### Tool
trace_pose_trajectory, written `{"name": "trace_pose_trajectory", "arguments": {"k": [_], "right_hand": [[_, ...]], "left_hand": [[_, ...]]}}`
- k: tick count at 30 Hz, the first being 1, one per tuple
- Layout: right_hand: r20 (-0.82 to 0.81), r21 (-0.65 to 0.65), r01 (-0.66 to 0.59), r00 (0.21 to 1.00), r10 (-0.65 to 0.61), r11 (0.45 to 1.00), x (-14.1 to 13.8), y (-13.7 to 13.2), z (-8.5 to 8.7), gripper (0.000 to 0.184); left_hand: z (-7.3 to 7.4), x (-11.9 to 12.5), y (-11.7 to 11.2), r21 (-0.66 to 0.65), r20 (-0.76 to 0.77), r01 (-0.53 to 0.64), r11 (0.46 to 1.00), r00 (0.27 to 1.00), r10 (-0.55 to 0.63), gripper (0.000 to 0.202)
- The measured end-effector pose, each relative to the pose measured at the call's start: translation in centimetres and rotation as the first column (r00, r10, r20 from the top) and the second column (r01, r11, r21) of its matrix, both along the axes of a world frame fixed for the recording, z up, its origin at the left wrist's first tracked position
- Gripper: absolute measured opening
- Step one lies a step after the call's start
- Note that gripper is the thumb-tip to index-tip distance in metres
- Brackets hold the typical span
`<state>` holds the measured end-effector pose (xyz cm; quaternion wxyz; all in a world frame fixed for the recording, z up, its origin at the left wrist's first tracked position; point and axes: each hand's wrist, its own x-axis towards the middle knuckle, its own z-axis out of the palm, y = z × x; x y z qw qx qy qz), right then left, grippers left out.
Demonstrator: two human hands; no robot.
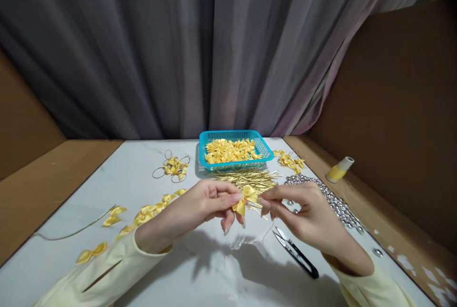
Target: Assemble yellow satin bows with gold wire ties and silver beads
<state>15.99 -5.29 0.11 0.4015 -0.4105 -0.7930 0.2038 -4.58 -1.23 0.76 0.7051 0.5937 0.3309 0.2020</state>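
A small yellow ribbon bow (246, 199) is held above the white table (143, 173) between both hands. My left hand (200, 207) pinches its left side with thumb and fingers closed. My right hand (303, 209) pinches the right side, fingers also closed. A thin thread seems to run down from the bow. Just behind the hands lies a heap of gold wire ties (252, 179). Black thread snips (296, 252) lie on the table under my right wrist.
A teal basket (266, 147) full of yellow bows stands at the back centre. More bows strung on cord (143, 214) trail to the left, with a looped cluster (174, 166) behind. Silver beads (335, 202) and a yellow thread spool (339, 169) lie right. Cardboard walls flank both sides.
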Motion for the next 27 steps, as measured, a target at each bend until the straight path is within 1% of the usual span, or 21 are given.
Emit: {"name": "trace_pose_trajectory", "arguments": {"k": [6,11,14,21,27], "right_hand": [[-0.005,-0.01,0.003,1.0,-0.003,1.0,-0.2,-0.1,0.2,0.018],[-0.015,0.011,-0.009,1.0,0.009,1.0,-0.2,-0.1,0.2,0.018],[-0.033,0.015,-0.014,0.999,0.015,1.0,-0.2,0.0,0.0,0.018],[-0.092,-0.027,-0.041,0.995,0.038,0.999,-0.4,0.5,-0.3,0.02],[-0.119,-0.015,-0.072,0.99,0.07,0.997,-0.5,0.3,-0.9,0.02]], "left_hand": [[0.1,-0.2,0.2,-0.011,0.008,0.024,1.0,1.0,-0.024,0.023],[0.3,-0.2,0.2,0.016,-0.006,0.026,1.0,1.0,-0.026,0.02],[0.3,-0.2,0.1,0.055,0.006,0.014,0.998,1.0,-0.014,0.018],[0.3,-0.3,0.1,0.117,-0.004,0.002,0.993,1.0,-0.001,0.018],[0.3,-0.4,0.0,0.113,0.007,0.002,0.994,1.0,-0.003,0.018]]}}
